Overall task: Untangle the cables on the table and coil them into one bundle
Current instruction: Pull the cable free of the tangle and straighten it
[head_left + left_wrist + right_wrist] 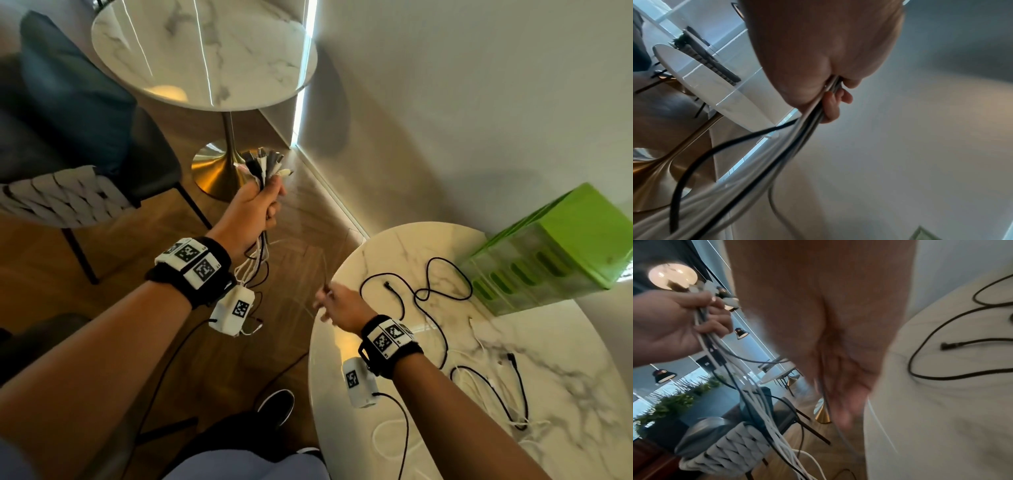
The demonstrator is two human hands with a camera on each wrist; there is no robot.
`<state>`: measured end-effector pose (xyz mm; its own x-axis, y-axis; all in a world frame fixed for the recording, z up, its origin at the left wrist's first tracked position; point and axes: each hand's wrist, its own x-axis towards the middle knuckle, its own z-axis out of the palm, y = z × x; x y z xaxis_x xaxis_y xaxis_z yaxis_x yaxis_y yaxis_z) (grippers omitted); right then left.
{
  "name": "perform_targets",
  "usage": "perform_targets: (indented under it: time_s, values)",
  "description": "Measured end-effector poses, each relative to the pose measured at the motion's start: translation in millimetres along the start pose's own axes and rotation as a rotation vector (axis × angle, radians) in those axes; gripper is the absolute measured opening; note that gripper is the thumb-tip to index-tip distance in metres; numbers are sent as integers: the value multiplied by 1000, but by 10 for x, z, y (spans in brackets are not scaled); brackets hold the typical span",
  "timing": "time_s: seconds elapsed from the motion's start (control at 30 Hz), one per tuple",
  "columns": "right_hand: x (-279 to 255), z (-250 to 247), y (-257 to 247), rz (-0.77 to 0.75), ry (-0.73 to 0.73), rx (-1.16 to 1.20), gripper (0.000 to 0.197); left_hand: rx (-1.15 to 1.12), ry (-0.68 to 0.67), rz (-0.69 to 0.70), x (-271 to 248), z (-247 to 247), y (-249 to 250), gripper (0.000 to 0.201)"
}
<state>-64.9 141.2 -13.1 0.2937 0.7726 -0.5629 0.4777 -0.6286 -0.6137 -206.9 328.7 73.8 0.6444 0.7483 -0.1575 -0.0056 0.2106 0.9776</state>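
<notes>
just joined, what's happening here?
A person's left hand grips a bunch of white and black cables by their plug ends, held up off the round white marble table. The right hand, blurred, seems to pinch a thin strand. A black cable and white ones lie loose on the table.

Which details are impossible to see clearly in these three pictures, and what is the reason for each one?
- Right hand: motion-blurred in head and right wrist views; whether it pinches a thin cable is uncertain.
- Number of cables in the bundle: the left hand covers them; the left wrist view is smeared.
- Connector types: too small in the head view.
- Cables on the marble table: the white ones blend into the top, and the right forearm hides some.
- Green box: cut off by the edge.
</notes>
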Motion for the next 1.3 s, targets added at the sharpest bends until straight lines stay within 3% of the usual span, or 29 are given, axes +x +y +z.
perform_targets:
  time_s: [0.03, 0.07, 0.1, 0.13, 0.2, 0.3, 0.43, 0.53, 0.67, 0.77, 0.83, 0.9, 1.0, 1.07, 1.1, 1.2, 1.23, 1.3]
  values:
    - [-9, 0, 46, 101, -114, -139, 30, -37, -22, 5, -2, -1, 35, 29]
    - [-17, -9, 76, 163, -154, -225, 56, -65, -54, 5, -11, -1, 65, 28]
    - [-25, -36, 60, 166, -110, -216, 82, -79, -88, -4, -24, 4, 91, 28]
    - [-62, -77, -14, 104, -21, -165, 98, -79, -122, -18, -37, 9, 91, 28]
    - [-95, -161, -218, -133, 119, -13, 108, -50, -196, -50, -80, 51, 66, 29]
    - [-61, -217, -569, -388, 122, 200, 99, 1, -253, -61, -144, 210, 22, 30]
    - [-43, -196, -845, -561, 204, 489, 57, 226, -257, 19, -154, 389, 15, 29]
    - [-142, -189, -878, -639, 287, 541, 46, 452, -313, 118, -107, 391, 82, 26]
    - [-282, -174, -841, -673, 386, 451, 41, 269, -471, -98, -121, 464, 298, 40]
    - [-350, -201, -780, -658, 357, 320, 22, 2, -482, -137, -163, 557, 359, 18]
    - [-345, -218, -777, -596, 300, 323, 16, 36, -435, -46, -132, 615, 358, 11]
    - [-311, -256, -766, -516, 228, 358, 21, 427, -419, 151, -85, 634, 306, 13]
    - [-304, -391, -754, -399, 106, 415, 22, 929, -299, 495, -74, 677, 159, 32]
    - [-360, -469, -737, -330, 86, 427, 21, 940, -278, 568, -92, 717, 125, 43]
    - [-393, -488, -721, -313, 97, 471, 23, 824, -328, 514, -92, 729, 108, 50]
    - [-472, -542, -672, -305, 100, 693, 26, 206, -560, 123, -74, 731, -68, 60]
    - [-499, -571, -658, -277, 106, 738, 24, 127, -635, 27, -83, 716, -197, 62]
    - [-574, -621, -648, -231, 93, 869, 29, 288, -823, -129, -152, 709, -491, 60]
